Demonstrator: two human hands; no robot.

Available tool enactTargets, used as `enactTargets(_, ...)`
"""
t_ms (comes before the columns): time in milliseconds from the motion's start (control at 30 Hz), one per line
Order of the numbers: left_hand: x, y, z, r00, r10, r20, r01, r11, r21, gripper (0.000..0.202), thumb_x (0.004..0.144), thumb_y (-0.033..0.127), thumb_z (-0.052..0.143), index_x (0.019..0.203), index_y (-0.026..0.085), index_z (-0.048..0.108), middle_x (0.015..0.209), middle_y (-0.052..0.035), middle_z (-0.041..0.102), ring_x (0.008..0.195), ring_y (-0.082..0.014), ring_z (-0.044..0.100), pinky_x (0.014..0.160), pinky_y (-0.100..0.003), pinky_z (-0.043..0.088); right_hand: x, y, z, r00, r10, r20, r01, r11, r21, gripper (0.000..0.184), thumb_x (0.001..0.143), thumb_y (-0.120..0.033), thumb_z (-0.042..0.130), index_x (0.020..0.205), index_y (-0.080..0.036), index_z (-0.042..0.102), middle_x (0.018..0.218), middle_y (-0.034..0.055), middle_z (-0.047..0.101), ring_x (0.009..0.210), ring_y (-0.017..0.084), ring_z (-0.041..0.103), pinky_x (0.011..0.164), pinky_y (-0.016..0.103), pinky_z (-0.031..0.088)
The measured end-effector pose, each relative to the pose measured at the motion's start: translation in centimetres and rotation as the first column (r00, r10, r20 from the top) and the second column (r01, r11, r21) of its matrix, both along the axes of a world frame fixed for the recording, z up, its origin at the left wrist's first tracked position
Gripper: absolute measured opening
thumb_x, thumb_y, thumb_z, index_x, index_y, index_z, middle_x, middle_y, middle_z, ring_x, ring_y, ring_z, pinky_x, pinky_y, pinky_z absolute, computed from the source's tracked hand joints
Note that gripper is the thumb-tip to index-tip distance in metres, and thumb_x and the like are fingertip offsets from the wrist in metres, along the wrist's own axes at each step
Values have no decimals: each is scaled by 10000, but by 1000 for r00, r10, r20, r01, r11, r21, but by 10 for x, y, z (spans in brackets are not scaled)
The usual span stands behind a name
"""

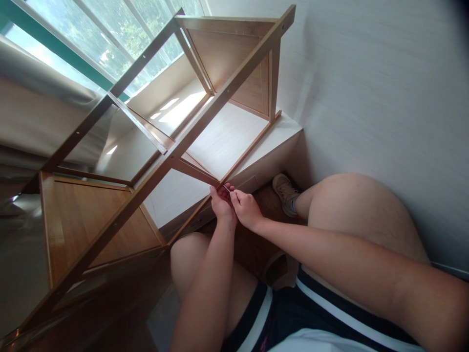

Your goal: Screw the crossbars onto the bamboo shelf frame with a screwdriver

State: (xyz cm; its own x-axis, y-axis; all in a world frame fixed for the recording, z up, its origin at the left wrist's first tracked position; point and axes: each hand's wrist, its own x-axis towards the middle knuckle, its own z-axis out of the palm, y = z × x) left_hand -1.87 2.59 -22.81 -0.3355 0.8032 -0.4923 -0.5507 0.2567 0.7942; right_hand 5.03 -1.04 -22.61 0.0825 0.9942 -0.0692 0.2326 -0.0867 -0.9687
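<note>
Seated on the floor, bare knees up, dark shorts nearest. Just past the knees both hands meet, touching. Left hand has its fingers curled closed against the lower rail's end; what it grips is hidden. Right hand pinches a thin metal piece at that same joint. Beyond lies the wooden shelf frame, tipped on its side and leaning over a white ledge. A shoe sits beside the wall; the window is farthest.

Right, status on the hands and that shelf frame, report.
Fingers of left hand and right hand together at rail end of shelf frame. Pinching thin metal piece in right hand, too small to identify. Nothing blocking the hands.
</note>
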Motion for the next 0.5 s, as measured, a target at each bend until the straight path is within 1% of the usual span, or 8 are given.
enactTargets(133,0,-1,1,1000,-11,-8,11,1000,-12,549,912,589,457,727,122,678,677,-61,660,650,-143,633,718,-278,480,2,0,0,987,59,150,-61,998,10,294,999,-326,406,767,-211,546,749,68,678,683,193,616,619,271,339)
enactTargets(300,0,-1,2,1000,-14,-10,14,1000,-12,552,921,581,438,723,122,674,661,-58,661,620,-130,617,688,-263,470,4,1,-1,944,135,301,-144,989,10,301,1016,-326,381,834,-198,584,832,98,713,751,218,651,650,280,361)
enactTargets(500,0,-1,0,1000,-28,12,28,1000,2,544,891,607,470,728,129,673,666,-55,658,643,-145,634,736,-285,483,6,2,-4,885,186,426,-196,980,-21,324,1016,-370,386,959,-175,638,981,149,724,802,252,673,658,298,375)
